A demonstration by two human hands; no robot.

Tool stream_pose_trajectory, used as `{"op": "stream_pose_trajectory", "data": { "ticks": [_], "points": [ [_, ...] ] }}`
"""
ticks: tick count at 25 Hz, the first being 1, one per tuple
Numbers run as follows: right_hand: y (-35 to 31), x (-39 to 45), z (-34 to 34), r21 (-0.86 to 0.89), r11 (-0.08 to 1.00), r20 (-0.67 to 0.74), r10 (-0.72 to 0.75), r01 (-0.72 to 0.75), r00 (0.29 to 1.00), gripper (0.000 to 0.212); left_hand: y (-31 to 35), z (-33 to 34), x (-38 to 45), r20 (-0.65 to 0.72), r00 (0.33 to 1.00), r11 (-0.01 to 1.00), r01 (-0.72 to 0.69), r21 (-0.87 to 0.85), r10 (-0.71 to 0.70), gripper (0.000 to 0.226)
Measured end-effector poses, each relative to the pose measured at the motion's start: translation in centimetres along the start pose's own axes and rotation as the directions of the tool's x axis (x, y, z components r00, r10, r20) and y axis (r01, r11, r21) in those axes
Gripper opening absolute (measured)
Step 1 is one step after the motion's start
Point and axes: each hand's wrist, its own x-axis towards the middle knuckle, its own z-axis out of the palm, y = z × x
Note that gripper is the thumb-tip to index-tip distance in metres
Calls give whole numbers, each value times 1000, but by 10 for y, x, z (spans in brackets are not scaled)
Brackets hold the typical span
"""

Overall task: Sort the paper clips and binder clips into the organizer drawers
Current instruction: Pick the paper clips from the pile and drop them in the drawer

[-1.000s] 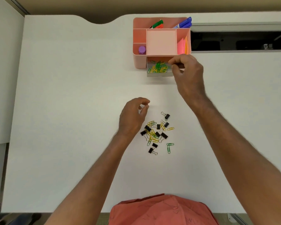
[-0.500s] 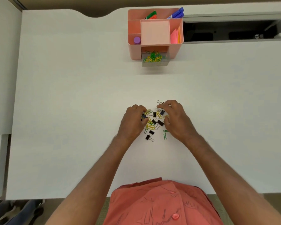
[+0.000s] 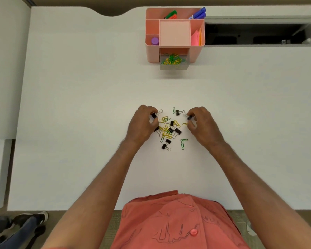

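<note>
Both hands have spread apart: your left hand (image 3: 142, 124) and right hand (image 3: 203, 124) each pinch a binder clip (image 3: 189, 117); next, the organizer (image 3: 152, 53) at twelve o'clock.

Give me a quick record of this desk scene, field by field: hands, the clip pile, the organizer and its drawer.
left hand: pinches a black binder clip at the pile's left edge
right hand: pinches another binder clip at the pile's right edge
pile: yellow and green paper clips mixed with black binder clips, on the white desk between the hands
organizer: pink, at the desk's far side, holding markers and sticky notes
drawer: clear, pulled out, holds only paper clips as far as shows
</note>
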Motion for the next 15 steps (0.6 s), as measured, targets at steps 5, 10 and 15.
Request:
{"op": "stream_pose_trajectory", "data": {
  "ticks": [5,10,15],
  "points": [
    [10,0,-2,-41,994,-49,99,-101,994,25,-2,-1,9,6,1000,991,-14,135,13,27],
    [-5,1,2,-54,997,-136,53,-60,989,26,8,3,3,-56,997,982,-50,181,61,28],
    [-27,20,13,-174,984,-77,-40,26,996,29,14,14,-6,50,994,937,-112,331,101,35]
  ]
}}
